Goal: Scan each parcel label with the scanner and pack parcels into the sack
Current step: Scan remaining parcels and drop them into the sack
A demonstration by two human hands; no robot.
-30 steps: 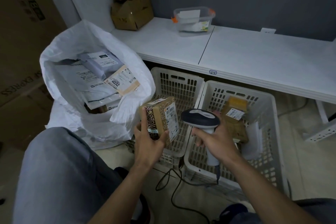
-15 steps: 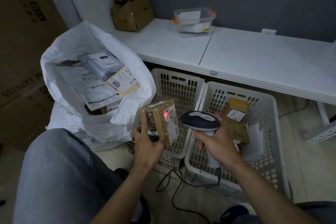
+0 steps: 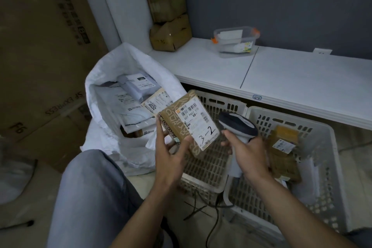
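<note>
Nearest, a grey-trousered knee (image 3: pixel 90 187) sat low left, so the person was prob. seated w/ everything in arm's reach. The left hand (image 3: pixel 171 155) gripped the small brown patterned cardboard parcel (image 3: pixel 173 113) by its near end, thumb & fingers kept off the white printed label (image 3: pixel 198 125), which was tilted up into plain sight, "3-2" inked on it. The right hand (image 3: pixel 247 155) was wrapped round the pale handle of the grey-headed handheld scanner (image 3: pixel 238 127), head just beside the parcel's right edge; no beam showed on the label, so I couldn't tell if a scan was live. Its black cable (image 3: pixel 214 225) trailed to the floor. The parcel hung over the left white plastic lattice basket (image 3: pixel 207 165); the right white lattice basket (image 3: pixel 332 167) held more brown parcels (image 3: pixel 281 159), prob. the unscanned stock. Left of the hands stood the white woven sack (image 3: pixel 100 86), mouth slumped open toward the person for easy dropping, w/ labelled grey mailers (image 3: pixel 128 96) inside. Beyond, the white tabletop (image 3: pixel 302 78) carried a clear plastic tub w/ orange clips (image 3: pixel 235 42) & stacked cardboard boxes (image 3: pixel 169 32) in the corner.
</note>
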